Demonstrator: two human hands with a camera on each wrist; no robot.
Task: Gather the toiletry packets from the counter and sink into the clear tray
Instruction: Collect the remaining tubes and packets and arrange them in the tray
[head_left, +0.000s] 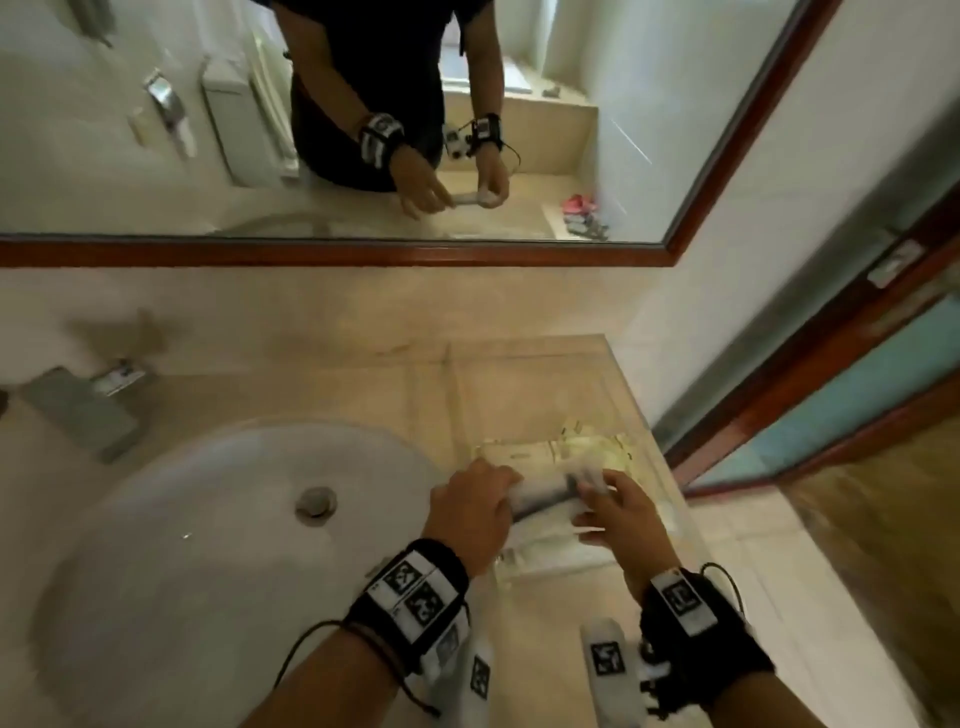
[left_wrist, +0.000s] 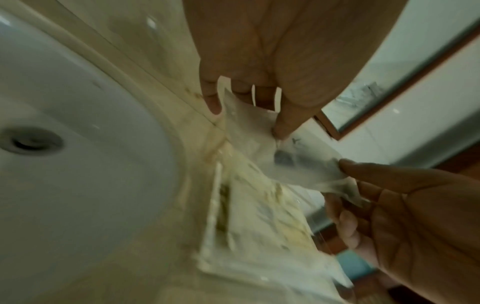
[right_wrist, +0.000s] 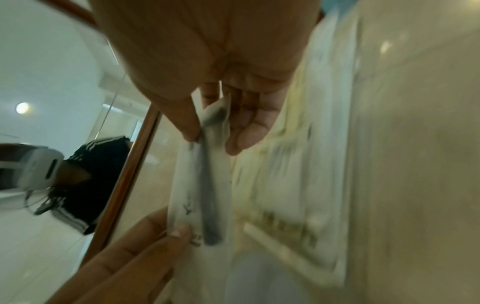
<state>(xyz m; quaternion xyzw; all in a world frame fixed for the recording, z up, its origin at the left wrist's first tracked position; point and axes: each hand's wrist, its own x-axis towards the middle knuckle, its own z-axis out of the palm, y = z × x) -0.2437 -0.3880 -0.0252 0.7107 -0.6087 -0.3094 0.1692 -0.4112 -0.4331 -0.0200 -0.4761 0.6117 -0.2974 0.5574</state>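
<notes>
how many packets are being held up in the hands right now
1. A long translucent packet with a dark item inside, gripped by the left hand at one end and the right hand at the other. Blur may hide more.

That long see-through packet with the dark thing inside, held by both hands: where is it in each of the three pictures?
Head: the packet is right of centre, between both hands, over the clear tray.
Left wrist: packet at centre, running toward the right.
Right wrist: packet at centre, running top to bottom.
Shared landmark: the tray of pale packets beneath.
</notes>
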